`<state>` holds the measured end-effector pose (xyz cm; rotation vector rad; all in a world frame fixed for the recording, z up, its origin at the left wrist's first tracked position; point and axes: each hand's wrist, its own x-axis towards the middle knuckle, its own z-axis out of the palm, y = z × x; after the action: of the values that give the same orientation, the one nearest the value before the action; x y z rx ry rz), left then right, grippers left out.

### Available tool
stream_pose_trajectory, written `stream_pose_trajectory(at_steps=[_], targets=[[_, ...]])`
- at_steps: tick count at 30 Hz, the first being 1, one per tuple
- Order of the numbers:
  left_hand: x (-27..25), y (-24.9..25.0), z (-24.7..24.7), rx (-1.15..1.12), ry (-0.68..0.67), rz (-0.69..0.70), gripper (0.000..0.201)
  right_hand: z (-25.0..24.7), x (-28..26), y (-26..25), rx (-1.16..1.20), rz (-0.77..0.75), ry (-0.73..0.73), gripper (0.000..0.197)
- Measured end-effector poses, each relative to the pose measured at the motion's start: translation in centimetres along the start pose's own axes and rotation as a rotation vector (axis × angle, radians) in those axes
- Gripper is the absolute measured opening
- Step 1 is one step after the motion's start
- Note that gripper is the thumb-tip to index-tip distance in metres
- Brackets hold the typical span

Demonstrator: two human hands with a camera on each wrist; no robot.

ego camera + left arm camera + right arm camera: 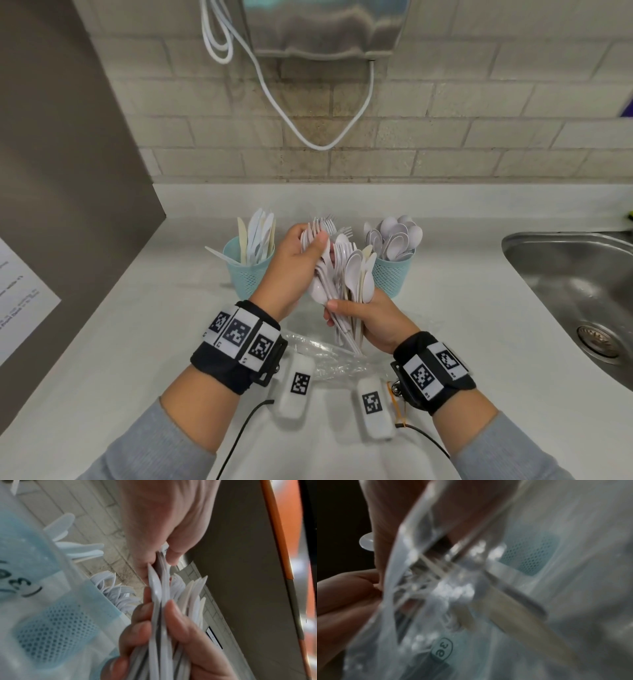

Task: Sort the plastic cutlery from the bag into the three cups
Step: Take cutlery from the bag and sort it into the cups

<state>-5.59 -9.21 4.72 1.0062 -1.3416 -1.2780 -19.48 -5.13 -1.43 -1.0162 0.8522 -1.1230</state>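
Right hand (371,320) wrapped around the handles of a mixed bundle of cutlery (346,284), fingers clamped on it, spoon bowls and fork heads fanning upward. Left hand (296,260) higher on the same bundle, thumb and fingers pinching a clutch of forks (317,233) at its top. Bundle held just in front of the middle cup, itself hidden in the head view behind both hands.

Left of the bundle, a teal perforated cup (247,274) holding knives (257,236); right of the bundle, a matching cup (392,274) filled with spoons (397,236). Below the bundle, a crumpled clear bag (325,359) flat on the white desk (137,325). Far right of the bundle, a steel sink (575,274) sunk into the desk.

From the left wrist only: close view of both hands on the bundle, left fingers (173,555) pinching thin white handles (161,601) from above, right fingers (173,612) curled round them below; a teal cup (56,628) seen through clear film bearing dark printed marks, fork tines poking out beyond it.

From the right wrist only: a blurred look through the bag's plastic (436,595), handle ends bright behind it, one beige handle (505,612) slanting down, a patch of teal mesh (530,555) beyond. Finger posture unreadable in that view.
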Motion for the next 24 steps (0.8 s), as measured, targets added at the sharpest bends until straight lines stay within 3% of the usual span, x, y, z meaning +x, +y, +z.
stream_pose_trajectory(at_steps=[3, 6, 15, 17, 20, 22, 24], targets=[[0.0, -0.3, 0.2, -0.017, -0.020, -0.022, 0.016, 0.1, -0.1, 0.1, -0.027, -0.008, -0.003, 0.023], [0.2, 0.2, 0.3, -0.023, 0.076, 0.001, 0.020, 0.0, 0.0, 0.1, -0.014, 0.001, -0.001, 0.022], [0.8, 3.3, -1.7, -0.327, 0.262, 0.292, 0.025, -0.7, -0.7, -0.2, -0.007, 0.032, -0.030, 0.038], [0.9, 3.5, -2.1, -0.190, 0.223, 0.269, 0.025, -0.7, -0.7, -0.1, 0.012, 0.022, -0.019, 0.038], [0.2, 2.3, -1.3, 0.187, 0.059, 0.132, 0.015, -0.3, -0.5, -0.2, 0.003, -0.011, 0.040, 0.034], [-0.4, 1.2, -0.5, 0.295, -0.040, 0.068, 0.010, -0.1, -0.3, -0.2, -0.025, -0.038, 0.112, 0.033], [-0.8, 0.4, 0.1, 0.319, -0.054, 0.041, 0.007, 0.1, -0.1, -0.3, -0.065, -0.063, 0.159, 0.029]])
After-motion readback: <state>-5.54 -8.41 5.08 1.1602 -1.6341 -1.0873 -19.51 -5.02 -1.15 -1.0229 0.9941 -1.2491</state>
